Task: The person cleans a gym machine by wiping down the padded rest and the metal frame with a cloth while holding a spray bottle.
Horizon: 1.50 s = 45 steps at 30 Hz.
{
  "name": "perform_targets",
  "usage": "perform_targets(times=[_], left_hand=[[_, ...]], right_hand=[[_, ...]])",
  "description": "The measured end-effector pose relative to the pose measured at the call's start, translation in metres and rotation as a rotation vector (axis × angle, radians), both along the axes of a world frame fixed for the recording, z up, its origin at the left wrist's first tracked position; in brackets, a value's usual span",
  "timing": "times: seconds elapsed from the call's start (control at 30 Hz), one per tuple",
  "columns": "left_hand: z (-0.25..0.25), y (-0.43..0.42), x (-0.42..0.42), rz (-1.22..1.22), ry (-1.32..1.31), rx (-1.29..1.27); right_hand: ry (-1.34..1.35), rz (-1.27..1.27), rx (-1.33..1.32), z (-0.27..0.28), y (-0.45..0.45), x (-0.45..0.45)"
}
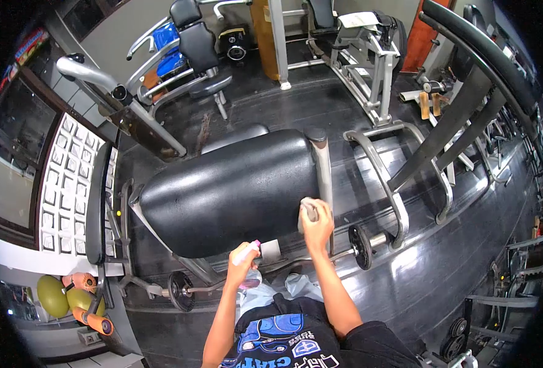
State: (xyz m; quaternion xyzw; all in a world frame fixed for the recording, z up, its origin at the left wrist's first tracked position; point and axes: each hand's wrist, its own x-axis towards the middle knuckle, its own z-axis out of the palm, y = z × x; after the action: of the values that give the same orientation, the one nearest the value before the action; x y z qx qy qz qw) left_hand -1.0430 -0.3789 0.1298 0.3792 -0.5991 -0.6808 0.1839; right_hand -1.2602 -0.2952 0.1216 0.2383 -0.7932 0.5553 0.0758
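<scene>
In front of me is a wide black padded bench (228,190) with a shiny, sloping surface. My left hand (242,260) is wrapped round a spray bottle (251,279) with a white and pink top, held low before my body near the pad's lower edge. A light grey-brown cloth (309,211) is bunched in my right hand (318,228), at the right edge of the pad. Whether the cloth presses on the pad or the metal frame beside it, I cannot tell.
A bent barbell (277,265) with black plates crosses between me and the bench. Right of it stands a machine with curved silver legs (379,172). A black-seated machine (199,46) is at the back left. Green exercise balls (52,295) lie at the lower left.
</scene>
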Motion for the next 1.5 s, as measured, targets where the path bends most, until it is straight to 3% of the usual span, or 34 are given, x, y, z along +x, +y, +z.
perform_targets(times=[0.2, 0.4, 0.5, 0.67, 0.77, 0.93, 1.03, 1.13, 1.2, 1.27, 1.37, 1.47, 1.5], left_hand=[[-0.001, -0.003, -0.013, -0.042, -0.026, -0.037], [-0.001, -0.006, -0.020, -0.065, -0.001, -0.040], [-0.003, -0.007, -0.021, -0.088, -0.009, -0.053], [-0.004, -0.008, -0.023, -0.080, 0.016, -0.039], [-0.004, -0.010, -0.022, -0.090, 0.012, -0.033], [-0.005, -0.012, -0.024, -0.106, -0.006, -0.016], [-0.001, -0.012, -0.024, -0.115, -0.025, -0.062], [-0.005, -0.012, -0.020, -0.114, -0.017, -0.057], [-0.012, -0.012, -0.019, -0.121, -0.005, -0.060], [-0.009, -0.011, -0.020, -0.122, -0.007, -0.050], [-0.008, -0.010, -0.017, -0.124, -0.013, -0.033], [0.002, -0.011, -0.012, -0.108, -0.010, -0.039], [0.006, -0.011, -0.010, -0.091, -0.005, -0.047]], right_hand=[[-0.005, 0.252, 0.135, -0.025, 0.015, 0.032], [-0.123, -0.033, 0.016, 0.007, 0.012, -0.026], [-0.193, -0.044, -0.017, 0.008, 0.009, -0.025], [-0.237, -0.068, -0.106, -0.046, 0.024, 0.002], [-0.495, -0.054, -0.141, -0.050, 0.027, -0.020], [-0.518, 0.044, -0.089, -0.038, 0.013, -0.067], [-0.664, 0.097, -0.054, -0.037, 0.014, -0.072], [-0.637, 0.053, -0.025, -0.062, 0.034, -0.053], [-0.879, 0.067, -0.100, -0.124, 0.050, -0.035], [-0.752, 0.103, 0.029, -0.145, 0.058, -0.006], [-0.970, -0.011, -0.104, -0.133, 0.041, 0.010], [-0.920, -0.178, -0.393, -0.134, 0.031, -0.006], [-1.100, -0.137, -0.515, -0.150, 0.036, -0.019]])
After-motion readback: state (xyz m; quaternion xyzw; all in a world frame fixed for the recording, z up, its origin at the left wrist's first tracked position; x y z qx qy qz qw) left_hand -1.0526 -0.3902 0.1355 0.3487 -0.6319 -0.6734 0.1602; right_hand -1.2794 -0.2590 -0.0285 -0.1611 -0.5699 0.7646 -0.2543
